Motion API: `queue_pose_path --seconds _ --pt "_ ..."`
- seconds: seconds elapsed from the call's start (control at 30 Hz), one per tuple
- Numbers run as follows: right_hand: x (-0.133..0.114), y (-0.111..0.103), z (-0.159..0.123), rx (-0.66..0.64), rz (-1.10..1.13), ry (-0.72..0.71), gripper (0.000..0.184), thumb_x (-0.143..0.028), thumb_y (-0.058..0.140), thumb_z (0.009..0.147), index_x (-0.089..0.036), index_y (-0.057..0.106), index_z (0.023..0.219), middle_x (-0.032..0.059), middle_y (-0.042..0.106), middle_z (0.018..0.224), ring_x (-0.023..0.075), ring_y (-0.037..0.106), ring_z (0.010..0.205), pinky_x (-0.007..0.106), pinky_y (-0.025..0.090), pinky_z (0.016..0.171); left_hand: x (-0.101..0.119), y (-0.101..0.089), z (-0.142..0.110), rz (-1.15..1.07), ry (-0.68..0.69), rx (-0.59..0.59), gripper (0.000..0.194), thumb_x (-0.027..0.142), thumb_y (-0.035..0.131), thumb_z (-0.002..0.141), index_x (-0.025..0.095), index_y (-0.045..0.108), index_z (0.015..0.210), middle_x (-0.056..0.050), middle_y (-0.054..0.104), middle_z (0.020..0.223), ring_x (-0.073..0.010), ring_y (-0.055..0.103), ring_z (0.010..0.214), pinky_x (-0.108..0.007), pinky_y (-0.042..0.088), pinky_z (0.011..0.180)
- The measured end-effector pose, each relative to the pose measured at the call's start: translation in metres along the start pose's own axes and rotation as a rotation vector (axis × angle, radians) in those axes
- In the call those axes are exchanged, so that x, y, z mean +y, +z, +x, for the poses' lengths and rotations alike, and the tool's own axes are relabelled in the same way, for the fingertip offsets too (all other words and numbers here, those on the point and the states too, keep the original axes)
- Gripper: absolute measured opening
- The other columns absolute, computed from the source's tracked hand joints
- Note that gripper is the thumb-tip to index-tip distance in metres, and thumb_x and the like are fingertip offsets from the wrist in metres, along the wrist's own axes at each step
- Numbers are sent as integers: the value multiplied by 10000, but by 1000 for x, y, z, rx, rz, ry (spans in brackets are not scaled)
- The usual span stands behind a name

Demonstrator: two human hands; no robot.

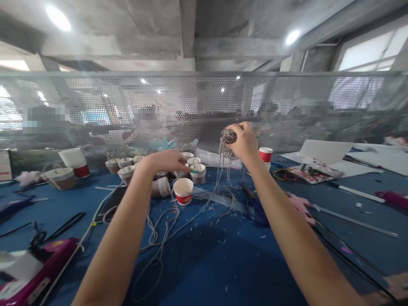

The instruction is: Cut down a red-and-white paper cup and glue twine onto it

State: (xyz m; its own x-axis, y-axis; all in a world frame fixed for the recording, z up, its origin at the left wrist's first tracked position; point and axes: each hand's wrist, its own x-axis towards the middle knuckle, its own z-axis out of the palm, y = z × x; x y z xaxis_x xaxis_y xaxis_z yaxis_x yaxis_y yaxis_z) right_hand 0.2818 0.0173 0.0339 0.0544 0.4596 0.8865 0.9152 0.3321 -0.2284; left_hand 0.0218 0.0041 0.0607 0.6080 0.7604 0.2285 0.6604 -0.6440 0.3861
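High over the table, my right hand (245, 140) grips a tangled bundle of grey cord (228, 137), and loose strands hang from it. My left hand (168, 162) is above a group of paper cups, its fingers pinched together. A small teal thing (194, 171) shows at its fingertips; I cannot make out what it is. Below it stands a red and white paper cup (183, 198), open side up. Beside that, a cup wrapped in grey cord (161, 187) lies on its side. More cord (159, 238) trails in loops across the blue table (204, 263).
Several cord-wrapped cups with handles (60, 177) stand along the back left. A red cup (265, 154) is behind my right arm. A pink glue gun (299, 206) and a folded white card (325, 151) lie right, a magenta power strip (47, 263) left. A perforated metal screen (204, 93) closes the back.
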Motion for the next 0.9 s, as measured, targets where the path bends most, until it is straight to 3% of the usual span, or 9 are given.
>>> queue_pose_path --seconds 0.13,0.33,0.4,0.57,0.73,0.9 --pt "-21 0 -3 -15 4 -60 245 -251 612 702 -248 594 946 63 430 999 231 484 877 379 455 701 29 33 23 -106 211 339 174 322 592 764 173 644 838 -43 658 799 -138 551 685 -248 372 625" --pt "-31 7 -10 -54 6 -135 267 -273 597 702 -262 577 968 65 450 1008 234 492 868 331 443 660 33 66 45 -322 248 511 232 284 619 749 163 502 590 28 483 559 -98 406 560 -241 297 555" --pt "-31 9 -11 -73 5 -121 280 -259 578 713 -259 581 993 74 456 1033 243 502 883 336 442 663 28 71 49 -487 273 518 264 277 586 764 167 460 561 37 440 534 -91 368 538 -241 275 537" --pt "-20 20 -14 -95 136 -78 295 -326 616 710 -238 596 991 76 489 1023 240 526 898 338 449 721 24 81 53 -981 325 387 248 332 559 762 167 493 589 19 478 554 -86 385 519 -238 296 535" --pt "-11 40 -21 -102 300 -115 195 -330 578 756 -231 586 924 54 526 960 202 527 919 317 442 814 36 88 50 -1275 282 379 196 269 590 718 166 483 590 17 461 576 -81 403 535 -220 321 521" --pt "-1 57 -27 -77 326 -78 192 -273 585 729 -232 588 916 46 524 942 198 525 943 316 442 823 47 76 39 -1412 343 345 199 230 575 754 171 454 607 19 446 614 -70 407 548 -195 337 506"
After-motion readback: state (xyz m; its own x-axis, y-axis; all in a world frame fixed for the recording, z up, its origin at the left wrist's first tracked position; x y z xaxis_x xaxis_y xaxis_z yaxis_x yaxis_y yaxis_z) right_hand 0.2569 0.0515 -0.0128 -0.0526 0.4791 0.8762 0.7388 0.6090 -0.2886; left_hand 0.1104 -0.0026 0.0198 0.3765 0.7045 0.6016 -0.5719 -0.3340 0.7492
